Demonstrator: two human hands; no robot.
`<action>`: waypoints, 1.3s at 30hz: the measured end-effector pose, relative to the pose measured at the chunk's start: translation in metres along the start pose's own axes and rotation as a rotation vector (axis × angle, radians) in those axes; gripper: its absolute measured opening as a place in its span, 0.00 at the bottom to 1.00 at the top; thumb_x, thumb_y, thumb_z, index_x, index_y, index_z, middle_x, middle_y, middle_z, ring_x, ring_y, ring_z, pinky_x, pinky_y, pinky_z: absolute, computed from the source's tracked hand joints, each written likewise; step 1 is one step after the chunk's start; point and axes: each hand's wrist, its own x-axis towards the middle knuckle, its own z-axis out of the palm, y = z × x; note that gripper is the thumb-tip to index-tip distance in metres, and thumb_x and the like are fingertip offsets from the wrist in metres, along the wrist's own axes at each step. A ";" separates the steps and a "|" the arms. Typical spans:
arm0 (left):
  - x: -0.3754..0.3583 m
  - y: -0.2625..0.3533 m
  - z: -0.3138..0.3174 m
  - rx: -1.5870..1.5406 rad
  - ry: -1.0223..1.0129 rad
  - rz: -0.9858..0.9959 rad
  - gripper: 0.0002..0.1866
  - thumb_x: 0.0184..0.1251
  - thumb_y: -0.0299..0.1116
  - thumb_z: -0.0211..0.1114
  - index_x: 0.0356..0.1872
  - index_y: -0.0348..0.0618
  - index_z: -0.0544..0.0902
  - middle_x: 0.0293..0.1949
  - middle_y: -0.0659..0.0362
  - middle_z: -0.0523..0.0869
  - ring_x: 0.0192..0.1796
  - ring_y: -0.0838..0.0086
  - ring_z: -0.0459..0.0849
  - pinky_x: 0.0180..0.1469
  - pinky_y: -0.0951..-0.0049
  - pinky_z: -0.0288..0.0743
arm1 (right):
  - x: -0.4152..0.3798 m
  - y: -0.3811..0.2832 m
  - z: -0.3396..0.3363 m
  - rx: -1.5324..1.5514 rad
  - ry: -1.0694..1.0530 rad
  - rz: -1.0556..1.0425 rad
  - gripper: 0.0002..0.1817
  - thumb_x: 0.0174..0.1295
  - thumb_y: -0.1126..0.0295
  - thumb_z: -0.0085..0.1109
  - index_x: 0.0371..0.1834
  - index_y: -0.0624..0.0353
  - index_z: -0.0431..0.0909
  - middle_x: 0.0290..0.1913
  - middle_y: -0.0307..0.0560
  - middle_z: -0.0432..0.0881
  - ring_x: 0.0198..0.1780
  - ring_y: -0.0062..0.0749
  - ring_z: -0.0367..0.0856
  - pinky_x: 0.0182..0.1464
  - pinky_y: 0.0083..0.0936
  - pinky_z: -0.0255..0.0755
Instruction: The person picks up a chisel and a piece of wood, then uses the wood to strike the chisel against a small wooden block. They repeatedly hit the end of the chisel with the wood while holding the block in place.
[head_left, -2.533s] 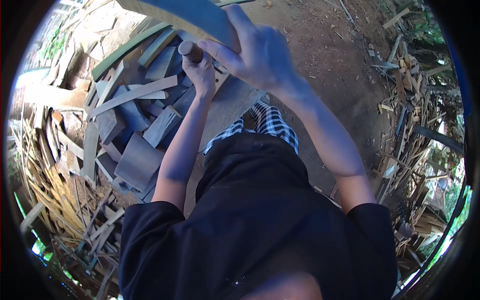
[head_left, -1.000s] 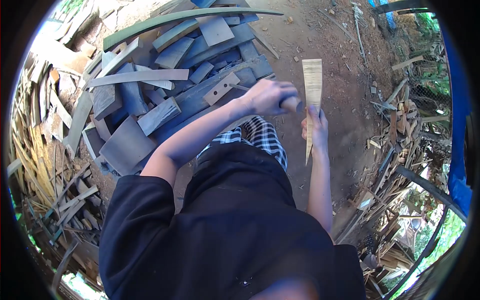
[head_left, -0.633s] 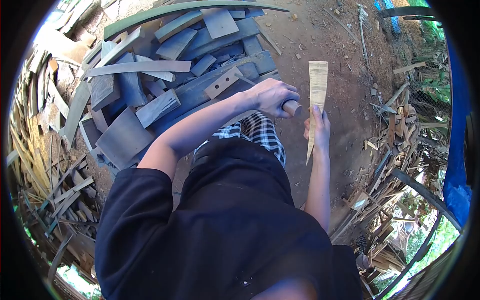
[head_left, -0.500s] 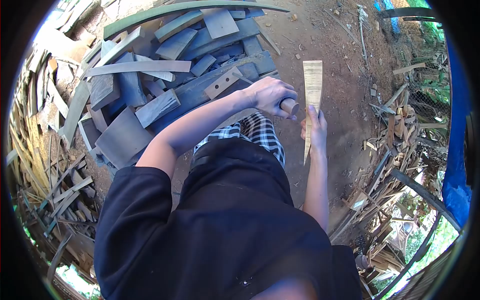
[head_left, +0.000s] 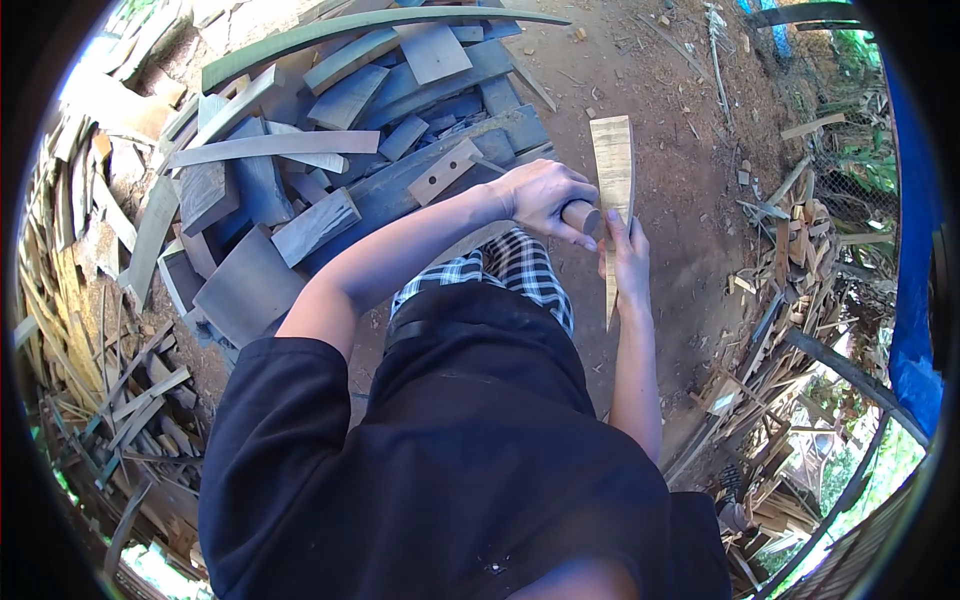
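Holding, from where I stand: left hand [head_left: 546, 196], fingers wrapped round one cylindrical handle [head_left: 582, 217]; right hand [head_left: 630, 262], fingers gripping one tapered board [head_left: 613, 165] by its narrower half, near the handle. Advisable, I'd judge: board steady, fingertips clear.

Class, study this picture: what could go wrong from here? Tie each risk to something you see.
The left hand grips a round handle close to the right hand, so a slip might knock it. The wood strip, held one-handed toward its narrow end, might twist or drop. The piled blocks overlap at odd angles and might slide if bumped.
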 end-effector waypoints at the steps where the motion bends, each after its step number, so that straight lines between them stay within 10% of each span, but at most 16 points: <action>1: 0.000 0.000 0.000 -0.002 -0.001 0.002 0.30 0.49 0.57 0.76 0.36 0.37 0.82 0.32 0.50 0.85 0.35 0.53 0.85 0.36 0.60 0.78 | -0.001 0.001 -0.001 -0.013 -0.001 0.002 0.20 0.69 0.49 0.58 0.43 0.56 0.74 0.20 0.33 0.71 0.14 0.13 0.66 0.14 0.15 0.57; 19: -0.001 -0.007 -0.004 -0.026 0.017 0.123 0.26 0.51 0.55 0.77 0.33 0.40 0.83 0.26 0.51 0.84 0.29 0.56 0.86 0.32 0.63 0.79 | -0.001 0.003 0.007 -0.033 -0.060 -0.141 0.22 0.69 0.48 0.57 0.44 0.58 0.73 0.23 0.33 0.70 0.15 0.14 0.65 0.14 0.16 0.57; 26: -0.019 -0.008 -0.002 0.077 0.302 0.093 0.19 0.47 0.38 0.76 0.39 0.44 0.80 0.32 0.57 0.85 0.33 0.57 0.86 0.34 0.62 0.78 | -0.003 -0.010 0.007 -0.129 -0.032 -0.095 0.21 0.69 0.48 0.57 0.44 0.57 0.73 0.23 0.34 0.71 0.15 0.13 0.65 0.15 0.14 0.58; 36: -0.033 0.013 -0.013 -0.007 0.572 -0.243 0.14 0.49 0.36 0.74 0.31 0.43 0.78 0.31 0.55 0.83 0.36 0.60 0.84 0.40 0.62 0.76 | -0.046 -0.088 0.026 0.047 0.084 -0.723 0.18 0.70 0.55 0.57 0.46 0.60 0.71 0.26 0.37 0.72 0.19 0.20 0.69 0.21 0.18 0.63; 39: -0.036 0.003 -0.009 -0.025 0.625 -0.146 0.16 0.48 0.40 0.76 0.29 0.43 0.79 0.29 0.54 0.84 0.32 0.58 0.84 0.37 0.62 0.78 | -0.049 -0.073 0.036 -0.414 0.023 -1.040 0.20 0.65 0.60 0.62 0.50 0.63 0.70 0.35 0.50 0.83 0.32 0.33 0.84 0.32 0.29 0.75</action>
